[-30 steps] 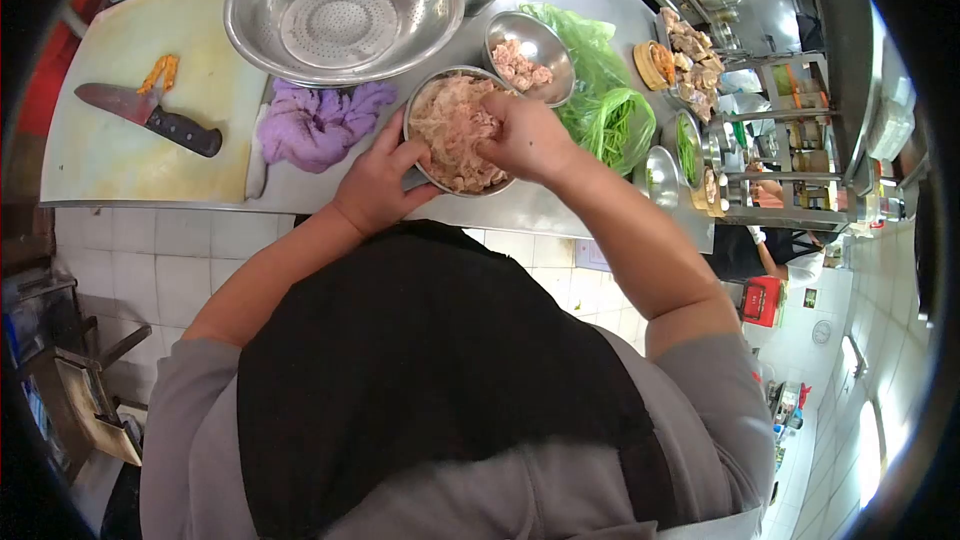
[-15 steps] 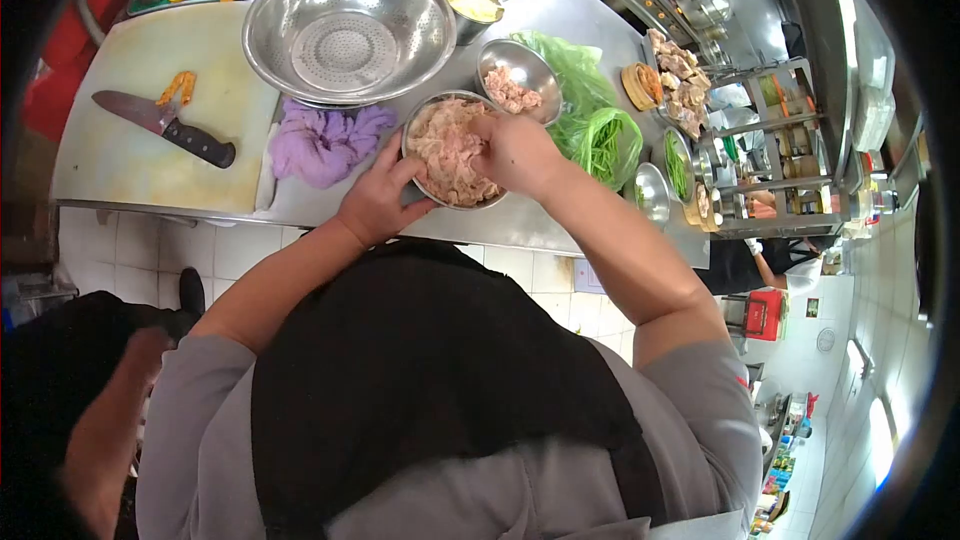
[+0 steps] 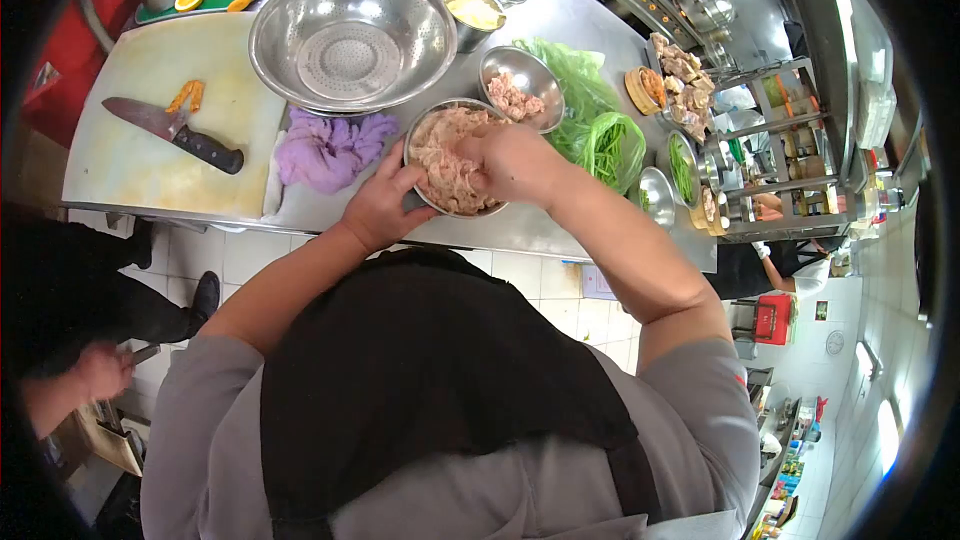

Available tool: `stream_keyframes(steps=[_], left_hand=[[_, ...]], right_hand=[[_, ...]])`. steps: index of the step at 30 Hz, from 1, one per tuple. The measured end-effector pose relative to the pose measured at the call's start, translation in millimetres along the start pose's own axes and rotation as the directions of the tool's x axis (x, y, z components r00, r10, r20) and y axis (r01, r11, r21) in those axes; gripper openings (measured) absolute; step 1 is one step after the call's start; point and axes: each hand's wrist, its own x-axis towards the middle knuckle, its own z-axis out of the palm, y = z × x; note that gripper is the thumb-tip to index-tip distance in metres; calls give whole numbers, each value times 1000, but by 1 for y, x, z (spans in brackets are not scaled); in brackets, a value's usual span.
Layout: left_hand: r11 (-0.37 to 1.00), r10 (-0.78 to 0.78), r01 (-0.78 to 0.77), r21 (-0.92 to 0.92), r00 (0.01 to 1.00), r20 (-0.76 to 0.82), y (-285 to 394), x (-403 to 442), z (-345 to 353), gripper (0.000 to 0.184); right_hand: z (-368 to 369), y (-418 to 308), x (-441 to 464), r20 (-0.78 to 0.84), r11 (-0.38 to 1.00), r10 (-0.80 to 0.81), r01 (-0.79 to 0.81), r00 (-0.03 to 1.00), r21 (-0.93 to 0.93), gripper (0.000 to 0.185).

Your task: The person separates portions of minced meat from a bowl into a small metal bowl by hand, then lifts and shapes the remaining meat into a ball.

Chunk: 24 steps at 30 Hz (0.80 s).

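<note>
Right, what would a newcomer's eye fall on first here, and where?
Probably the big steel colander, top and left of centre, and the vivid purple cloth just below it. Next, the minced meat in the steel bowl right of the cloth, with the left hand at the bowl's side and the right hand in the meat.

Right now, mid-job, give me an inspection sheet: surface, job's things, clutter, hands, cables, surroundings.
Surface: metal table, with a cutting board on its left side.
Job's things: metal bowl holding a pale pink, meat-like mix.
Clutter: knife and orange pieces on the board; purple cloth, colander and bag of greens nearby.
Hands: left hand grips the bowl's edge; right hand is in the mix.
Cables: nothing seen.
Surroundings: another person's hand at lower left; a further person at right.
</note>
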Motion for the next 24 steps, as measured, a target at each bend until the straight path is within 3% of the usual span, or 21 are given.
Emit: stream_keyframes(steps=[3, 6, 7, 10, 13, 15, 18, 22, 24], left_hand=[[1000, 19, -19, 7, 1000, 1, -2, 1, 1, 47], [998, -59, 58, 36, 998, 26, -4, -2, 3, 47], [999, -41, 40, 29, 999, 17, -3, -1, 2, 48], [1000, -3, 3, 27, 1000, 3, 0, 1, -1, 49], [999, -13, 13, 39, 1000, 7, -2, 1, 0, 50], [999, -32, 32, 18, 999, 22, -3, 0, 2, 50], [998, -61, 59, 34, 997, 52, -5, 0, 3, 48], [996, -82, 80, 40, 994, 67, -1, 0, 2, 48], [997, -70, 68, 34, 996, 60, 0, 2, 1, 48]], right_hand=[[5, -6, 2, -25, 997, 69, -68, 997, 45, 33], [22, 7, 0, -210, 948, 132, -62, 969, 311, 33], [25, 9, -2, -204, 908, 199, -102, 958, 406, 31], [36, 12, -8, -155, 701, 380, -174, 912, 691, 24], [44, 20, -14, 3, 350, 501, -206, 865, 914, 17], [35, 25, -21, 215, 62, 525, -288, 824, 955, 16], [11, 27, -30, 166, -183, 540, -78, 825, 980, 19], [3, 38, -43, 165, -118, 513, -121, 842, 986, 31], [18, 45, -46, 207, -298, 484, -63, 850, 953, 34]])
